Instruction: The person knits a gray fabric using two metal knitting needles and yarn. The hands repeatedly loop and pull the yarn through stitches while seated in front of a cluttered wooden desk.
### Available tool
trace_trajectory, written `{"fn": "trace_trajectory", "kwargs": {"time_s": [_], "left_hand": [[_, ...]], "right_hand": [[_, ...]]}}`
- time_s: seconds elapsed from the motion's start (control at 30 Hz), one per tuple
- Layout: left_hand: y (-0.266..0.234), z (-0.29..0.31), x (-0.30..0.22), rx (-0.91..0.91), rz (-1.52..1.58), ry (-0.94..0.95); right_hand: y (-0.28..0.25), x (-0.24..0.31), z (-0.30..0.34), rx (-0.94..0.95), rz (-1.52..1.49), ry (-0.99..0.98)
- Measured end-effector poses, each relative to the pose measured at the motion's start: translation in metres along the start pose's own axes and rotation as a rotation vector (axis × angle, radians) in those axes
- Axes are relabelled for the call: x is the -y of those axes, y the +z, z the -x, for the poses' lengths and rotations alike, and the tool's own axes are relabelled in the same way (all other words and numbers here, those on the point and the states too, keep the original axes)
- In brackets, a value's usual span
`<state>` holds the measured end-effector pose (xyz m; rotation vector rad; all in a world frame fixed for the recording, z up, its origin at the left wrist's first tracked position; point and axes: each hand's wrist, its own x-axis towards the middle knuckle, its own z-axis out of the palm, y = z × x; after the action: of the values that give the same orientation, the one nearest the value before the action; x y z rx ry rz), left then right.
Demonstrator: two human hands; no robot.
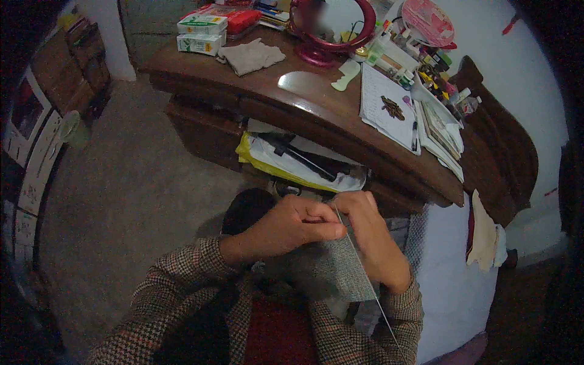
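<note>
Below the wooden desk, left hand and right hand — both closed — pinched grey knitting and needle for control.

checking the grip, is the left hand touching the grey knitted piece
Touching: the head view shows the left hand with fingertips pinching the top edge of the grey knitted piece.

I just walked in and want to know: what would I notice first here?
Two hands meet in the middle: the left hand and right hand hold grey knitted fabric on a thin needle. Behind them, a cluttered wooden desk carries a round red mirror.
</note>
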<state>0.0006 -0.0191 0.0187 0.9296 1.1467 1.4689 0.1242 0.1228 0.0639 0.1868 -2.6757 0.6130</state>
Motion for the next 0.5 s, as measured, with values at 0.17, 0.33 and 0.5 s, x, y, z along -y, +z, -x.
{"fn": "trace_trajectory", "kwargs": {"time_s": [0.17,0.33,0.5], "left_hand": [[-0.006,0.003,-0.007,-0.107,-0.040,0.034],[-0.011,0.004,0.000,-0.118,0.066,0.054],[-0.006,0.001,-0.012,-0.116,0.032,0.048]], "right_hand": [[-0.003,-0.006,0.010,0.038,0.278,0.072],[-0.002,0.002,0.026,-0.189,0.446,-0.052],[-0.006,0.003,0.029,-0.239,0.473,-0.218]]}}
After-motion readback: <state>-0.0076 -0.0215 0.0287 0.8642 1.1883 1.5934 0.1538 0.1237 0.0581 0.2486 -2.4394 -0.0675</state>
